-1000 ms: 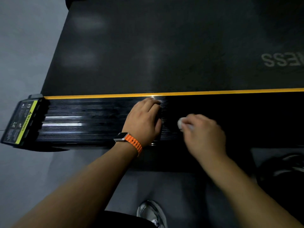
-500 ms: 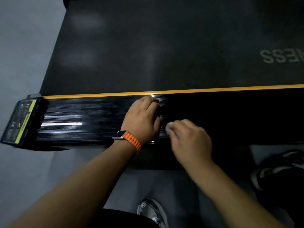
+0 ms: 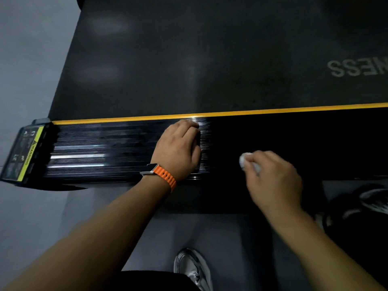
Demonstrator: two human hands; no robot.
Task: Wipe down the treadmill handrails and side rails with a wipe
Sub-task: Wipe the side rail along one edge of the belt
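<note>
Gripping a crumpled white wipe [image 3: 244, 160], my right hand [image 3: 275, 182] rubs the ribbed black side rail [image 3: 105, 148]; my left hand [image 3: 178, 150] rests there, fingers relaxed.

The ribbed black plastic side rail [image 3: 100, 152] shines glossy; beyond its yellow stripe [image 3: 273, 111], the dark rubbery treadmill belt [image 3: 189, 59] looks matt and grainy.

This looks like a gym or fitness room. Beyond both hands runs a wide black treadmill belt [image 3: 189, 59], with pale upside-down lettering [image 3: 357, 67] ending in "NESS" well past the right hand [image 3: 273, 181]. Under the left hand [image 3: 178, 148] lies a ribbed black side rail [image 3: 105, 148] edged by 1 yellow stripe [image 3: 273, 111]. Far left of that hand sits a warning label [image 3: 23, 154]. Below the hands are grey floor [image 3: 31, 217] and a sports shoe [image 3: 193, 267].
</note>
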